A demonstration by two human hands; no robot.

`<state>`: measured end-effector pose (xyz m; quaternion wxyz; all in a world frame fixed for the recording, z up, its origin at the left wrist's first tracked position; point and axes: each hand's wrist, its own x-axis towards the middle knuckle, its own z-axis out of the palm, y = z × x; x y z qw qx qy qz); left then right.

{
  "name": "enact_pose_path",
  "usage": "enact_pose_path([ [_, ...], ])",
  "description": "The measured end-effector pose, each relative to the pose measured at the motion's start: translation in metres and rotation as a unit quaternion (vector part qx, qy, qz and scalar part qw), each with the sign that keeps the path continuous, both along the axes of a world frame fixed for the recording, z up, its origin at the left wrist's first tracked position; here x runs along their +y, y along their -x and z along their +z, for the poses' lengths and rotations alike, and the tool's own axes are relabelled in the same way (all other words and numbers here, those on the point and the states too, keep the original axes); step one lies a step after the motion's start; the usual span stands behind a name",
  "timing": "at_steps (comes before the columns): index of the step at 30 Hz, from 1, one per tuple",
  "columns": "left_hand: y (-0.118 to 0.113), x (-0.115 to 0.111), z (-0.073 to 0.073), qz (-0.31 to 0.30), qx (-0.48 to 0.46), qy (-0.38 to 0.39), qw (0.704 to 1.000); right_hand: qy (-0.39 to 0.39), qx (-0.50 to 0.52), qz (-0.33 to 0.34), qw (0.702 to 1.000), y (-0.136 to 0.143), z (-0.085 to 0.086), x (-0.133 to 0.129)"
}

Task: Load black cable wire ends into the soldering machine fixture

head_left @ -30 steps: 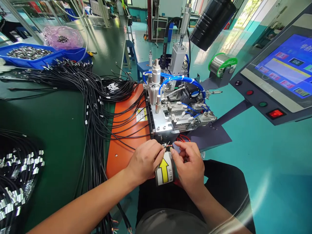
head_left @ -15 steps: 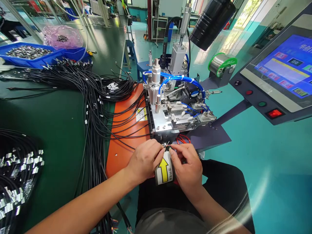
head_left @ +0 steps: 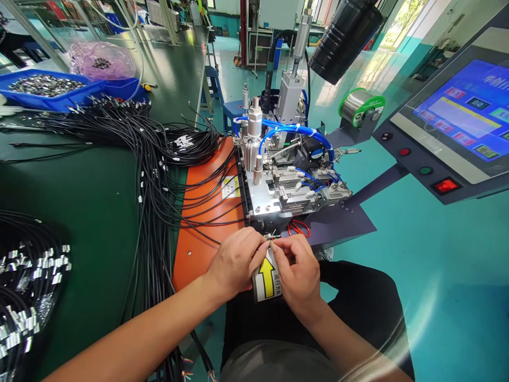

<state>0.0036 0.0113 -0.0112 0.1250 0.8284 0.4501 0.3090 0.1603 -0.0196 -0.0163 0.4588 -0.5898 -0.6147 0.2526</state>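
Note:
Fine wire ends (head_left: 272,235) stick out between the fingertips of both hands, just in front of the metal machine (head_left: 270,201). My left hand (head_left: 238,260) is closed in a pinch on them, with its fingertips at the top of the round part bearing a yellow arrow label (head_left: 267,278). From the right, my right hand (head_left: 298,268) pinches at the same spot, its fingertips almost touching the left ones. The cable behind the wires is hidden by the fingers.
Black cables (head_left: 153,212) lie over the green table (head_left: 95,196) and the orange plate (head_left: 202,239). Further off are a blue tray (head_left: 85,98) of small metal parts and a solder spool (head_left: 353,109). A control screen (head_left: 465,111) stands at the right.
My right hand has moved left, bringing its fingertips up to the left ones and covering part of the arrow label. My left hand has hardly moved.

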Motion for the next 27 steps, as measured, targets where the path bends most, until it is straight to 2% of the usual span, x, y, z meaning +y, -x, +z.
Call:
enact_pose_path([
  [4,0.000,0.000,0.000,-0.001,-0.019,0.010,1.000,-0.022,-0.013,0.012,1.000,0.003,-0.002,0.002],
  [7,0.001,-0.001,0.000,-0.003,-0.027,0.019,0.999,-0.005,0.010,0.019,1.000,-0.001,0.001,0.001],
  [12,0.001,0.000,0.001,-0.019,-0.036,0.032,0.999,0.098,0.128,-0.019,0.987,-0.021,0.006,0.004],
  [16,0.001,0.001,0.003,-0.021,-0.034,0.032,0.999,0.191,0.225,0.048,0.954,-0.031,0.007,0.011],
  [20,0.000,0.000,0.003,-0.023,-0.028,0.028,0.999,0.153,0.208,0.074,0.963,-0.029,0.010,0.015],
  [27,0.000,0.000,0.002,-0.029,-0.001,0.015,0.999,0.076,0.072,0.096,0.990,-0.030,0.014,0.021],
])
